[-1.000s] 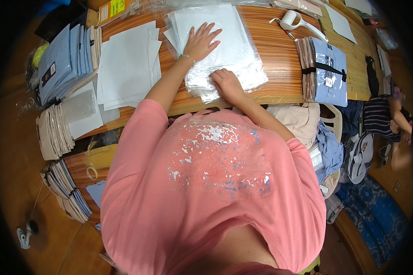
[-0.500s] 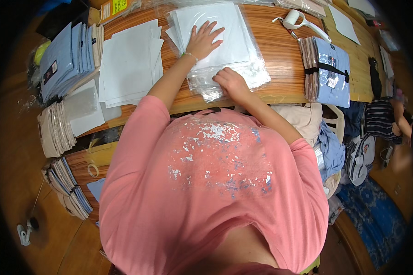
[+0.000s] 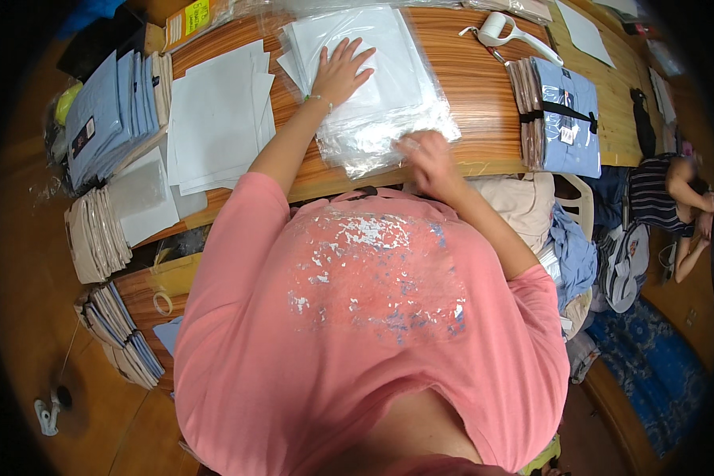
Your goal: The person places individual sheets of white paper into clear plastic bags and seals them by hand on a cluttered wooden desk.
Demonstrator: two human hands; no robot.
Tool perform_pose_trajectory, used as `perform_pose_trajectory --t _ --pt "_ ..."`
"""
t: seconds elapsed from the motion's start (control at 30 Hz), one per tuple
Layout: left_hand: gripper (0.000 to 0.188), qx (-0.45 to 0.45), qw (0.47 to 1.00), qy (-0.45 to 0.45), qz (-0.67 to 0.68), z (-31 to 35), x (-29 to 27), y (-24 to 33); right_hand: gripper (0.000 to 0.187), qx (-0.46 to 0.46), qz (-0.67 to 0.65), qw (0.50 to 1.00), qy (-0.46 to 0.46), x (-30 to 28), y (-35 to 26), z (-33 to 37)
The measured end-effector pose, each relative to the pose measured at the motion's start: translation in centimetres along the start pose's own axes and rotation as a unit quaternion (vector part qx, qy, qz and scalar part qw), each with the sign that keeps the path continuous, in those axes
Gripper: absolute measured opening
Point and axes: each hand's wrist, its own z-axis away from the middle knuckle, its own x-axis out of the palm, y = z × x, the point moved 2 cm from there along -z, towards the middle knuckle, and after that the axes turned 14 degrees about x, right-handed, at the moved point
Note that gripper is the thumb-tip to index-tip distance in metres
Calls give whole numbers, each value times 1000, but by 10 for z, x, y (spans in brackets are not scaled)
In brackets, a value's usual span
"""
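Note:
My left hand [image 3: 341, 73] lies flat, fingers spread, on a stack of clear plastic bags [image 3: 373, 147] with white sheets [image 3: 389, 67] in or under the film. By the bags' lower right corner is my right hand [image 3: 430, 163], its fingers bent and blurred by motion. Whether it pinches the film cannot be made out. Left of the bags lies a pile of loose white sheets [image 3: 218, 119].
Bagged blue shirts [image 3: 107, 115] are stacked at the table's left. A strapped bundle of folded shirts [image 3: 563, 119] and a white lint roller [image 3: 508, 32] are on the right. Cloth heaps on a chair [image 3: 516, 202]. Another person [image 3: 674, 190] sits at the far right.
My right hand has moved right and a little toward me along the bags' near edge. My left hand stays spread on the stack. The view has shifted slightly.

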Motion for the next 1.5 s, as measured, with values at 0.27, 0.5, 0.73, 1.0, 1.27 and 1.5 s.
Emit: perform_pose_trajectory --t 0.27,0.5,0.73,1.0,1.27,1.5 --pt "47 5 1000 -15 -1 -3 -1 2 25 91 142 974 -152 10 56 -10" --pt "47 4 1000 -16 -1 -1 0 2 17 63 74 976 -194 -4 51 -19" --pt "47 1 1000 -25 -7 -2 2 0 11 46 64 968 -237 -3 60 -31" --pt "48 7 999 -34 -1 -2 0 2 7 13 98 974 -202 -18 46 -24" --pt "46 -3 1000 -9 28 -3 -1 0 12 31 121 983 -136 -32 19 12" --pt "24 39 953 229 194 -27 -105 2 22 93 117 983 -104 -19 35 21"
